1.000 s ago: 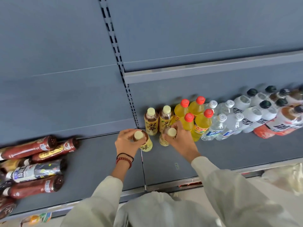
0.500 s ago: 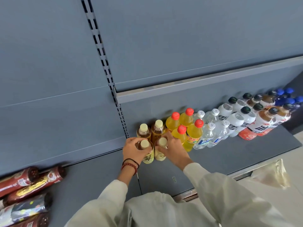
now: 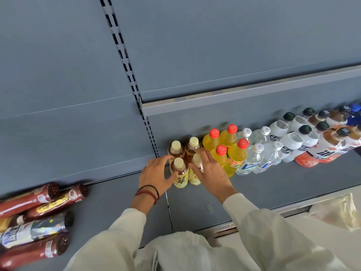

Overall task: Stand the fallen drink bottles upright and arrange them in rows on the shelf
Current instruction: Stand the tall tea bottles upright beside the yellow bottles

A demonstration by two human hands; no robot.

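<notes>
Four small amber tea bottles with cream caps (image 3: 178,173) are standing two by two against the back wall, at the left end of the right-hand section of the grey metal shelf (image 3: 273,184). The left hand (image 3: 156,174) is resting its thumb and straight fingers beside the front left bottle, apparently touching it. The right hand (image 3: 212,173) is lying flat-fingered over the front right one, and neither hand is gripping anything. Several dark red plastic bottles (image 3: 29,201) are lying on their sides near the shelf's left front corner, waiting to be stood up. Being full, smooth and round, they are probably weighing a fair bit and tending to roll, so taking each around its labelled middle looks safest. The tea labels are showing large dark Chinese characters. One yellow juice bottle with a red cap (image 3: 236,153) is bearing what seems to read "BAYAO", though it is blurred.
</notes>
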